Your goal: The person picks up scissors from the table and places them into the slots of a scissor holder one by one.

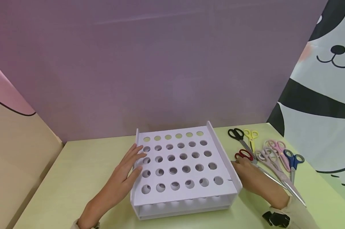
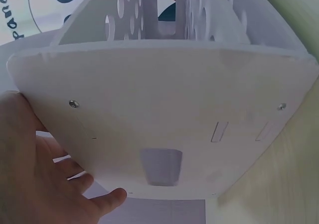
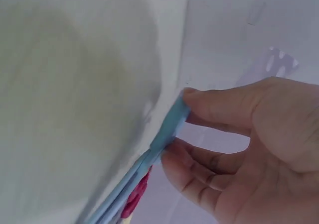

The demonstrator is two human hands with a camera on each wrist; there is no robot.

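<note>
A white rack (image 1: 178,165) with rows of round holes stands on the table. My left hand (image 1: 119,178) rests at its left side, fingers fairly straight and fingertips over the top edge. In the left wrist view that hand (image 2: 55,169) lies along the rim of the side panel (image 2: 119,124). Right of the rack, my right hand (image 1: 251,178) reaches down near red-handled scissors (image 1: 244,154). The right wrist view shows this hand (image 3: 239,139) pinching light-blue scissors (image 3: 171,124) by the handle, seen edge-on, between thumb and fingers; their blades are hidden.
Several more scissors lie spread at the right of the table (image 1: 83,171): black (image 1: 236,134), yellow (image 1: 251,135), lavender (image 1: 271,160), pink (image 1: 278,148) and blue (image 1: 293,159). A purple cloth wall (image 1: 161,70) rises behind, and a panda-print panel (image 1: 327,133) bounds the right.
</note>
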